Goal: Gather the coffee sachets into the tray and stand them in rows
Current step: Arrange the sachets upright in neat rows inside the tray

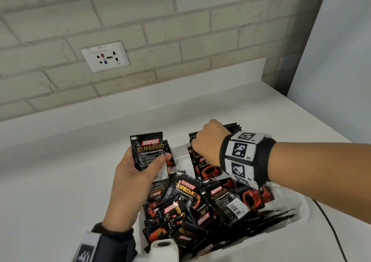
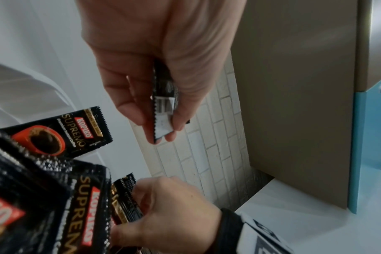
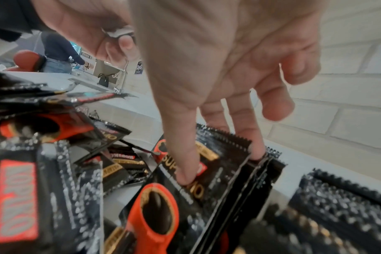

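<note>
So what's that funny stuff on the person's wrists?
Both forearms are bare. The right wrist wears a wide black fabric band covered with white square tags printed with black blocky patterns, two tagged R2 and R3. The left wrist has a similar black band with a white tag, partly cut off at the picture's edge.

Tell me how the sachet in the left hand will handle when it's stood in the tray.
The sachet looks thin and flat, so it probably flops over unless it leans on a row. Its glossy foil likely slides easily. The left hand pinches it between thumb and fingers alone, so it seems light. The tray holds a loose pile.
</note>
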